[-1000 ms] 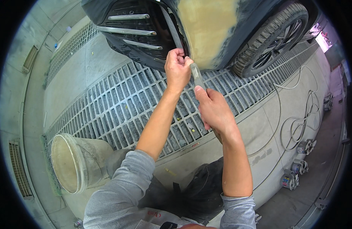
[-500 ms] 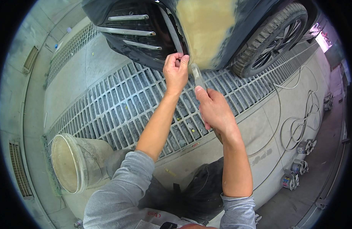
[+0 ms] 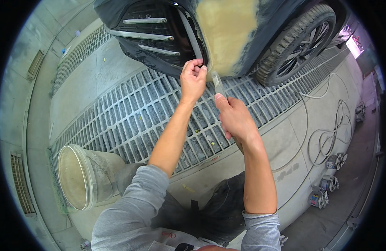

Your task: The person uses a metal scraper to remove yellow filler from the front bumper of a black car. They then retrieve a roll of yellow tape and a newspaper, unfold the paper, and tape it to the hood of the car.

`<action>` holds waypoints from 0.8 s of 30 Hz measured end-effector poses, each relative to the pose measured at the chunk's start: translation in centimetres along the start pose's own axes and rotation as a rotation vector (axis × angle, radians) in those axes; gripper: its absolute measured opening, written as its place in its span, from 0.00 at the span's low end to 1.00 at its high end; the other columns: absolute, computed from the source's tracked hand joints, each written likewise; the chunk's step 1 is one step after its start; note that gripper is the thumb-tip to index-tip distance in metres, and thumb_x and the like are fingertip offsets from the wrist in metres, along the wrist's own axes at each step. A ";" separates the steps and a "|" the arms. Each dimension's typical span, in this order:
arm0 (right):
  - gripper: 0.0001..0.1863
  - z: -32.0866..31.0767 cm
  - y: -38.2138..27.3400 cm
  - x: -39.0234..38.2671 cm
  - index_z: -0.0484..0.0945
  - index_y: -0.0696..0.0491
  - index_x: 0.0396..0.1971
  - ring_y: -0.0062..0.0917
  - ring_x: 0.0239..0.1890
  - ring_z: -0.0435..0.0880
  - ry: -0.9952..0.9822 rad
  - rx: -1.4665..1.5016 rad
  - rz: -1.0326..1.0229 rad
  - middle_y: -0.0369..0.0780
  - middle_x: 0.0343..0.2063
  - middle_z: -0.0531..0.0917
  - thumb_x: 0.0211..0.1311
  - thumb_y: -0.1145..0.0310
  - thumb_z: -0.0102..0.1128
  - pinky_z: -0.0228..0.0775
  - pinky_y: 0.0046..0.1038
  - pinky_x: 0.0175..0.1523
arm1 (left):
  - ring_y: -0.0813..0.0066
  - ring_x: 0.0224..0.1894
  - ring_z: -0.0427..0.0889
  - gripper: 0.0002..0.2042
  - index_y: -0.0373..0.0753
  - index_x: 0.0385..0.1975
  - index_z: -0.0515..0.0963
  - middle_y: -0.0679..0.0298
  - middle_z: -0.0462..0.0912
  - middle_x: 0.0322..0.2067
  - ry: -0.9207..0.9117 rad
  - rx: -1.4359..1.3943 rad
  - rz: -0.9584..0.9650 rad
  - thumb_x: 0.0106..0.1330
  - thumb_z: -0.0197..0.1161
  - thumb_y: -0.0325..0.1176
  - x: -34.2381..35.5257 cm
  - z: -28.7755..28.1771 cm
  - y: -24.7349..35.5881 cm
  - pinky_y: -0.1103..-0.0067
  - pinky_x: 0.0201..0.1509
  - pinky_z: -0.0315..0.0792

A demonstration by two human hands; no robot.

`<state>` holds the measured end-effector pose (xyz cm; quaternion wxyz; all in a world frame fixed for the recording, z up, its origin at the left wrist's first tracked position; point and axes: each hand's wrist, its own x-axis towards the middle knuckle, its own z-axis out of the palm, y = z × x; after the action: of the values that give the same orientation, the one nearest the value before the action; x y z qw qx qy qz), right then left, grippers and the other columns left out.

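Note:
A dark car bumper (image 3: 159,54) with chrome bars fills the top of the view, and a tan filler patch (image 3: 226,33) covers its corner. My left hand (image 3: 193,79) reaches up to the lower edge of the bumper just left of the patch, fingertips pinched together on that edge. What lies between the fingers is too small to make out. My right hand (image 3: 232,117) is just below and to the right, holding a narrow pale strip (image 3: 218,83) that points up toward the patch.
A metal floor grate (image 3: 130,121) runs under the car. A pale plastic bucket (image 3: 80,175) stands at lower left. The front wheel (image 3: 297,46) is at upper right. Hoses (image 3: 335,125) and small tools (image 3: 327,184) lie on the concrete at right.
My left hand has shifted slightly up to the bumper edge and pinched there. My right hand and its strip have barely moved.

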<state>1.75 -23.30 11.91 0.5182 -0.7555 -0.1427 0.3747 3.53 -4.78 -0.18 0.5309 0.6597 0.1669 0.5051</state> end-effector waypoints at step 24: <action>0.24 0.2 0.5 0.7 0.73 0.62 0.30 0.17 0.12 0.67 -0.016 -0.050 0.005 0.34 0.18 0.70 0.72 0.52 0.49 0.60 0.25 0.13 | 0.87 0.31 0.70 0.10 0.30 0.42 0.82 0.69 0.78 0.38 -0.112 0.077 -0.001 0.60 0.68 0.21 0.4 -1.5 0.1 0.87 0.36 0.70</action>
<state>1.95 -22.96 11.11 0.4970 -0.7655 -0.1545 0.3782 2.42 -3.73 0.04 0.5139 0.7067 0.1567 0.4604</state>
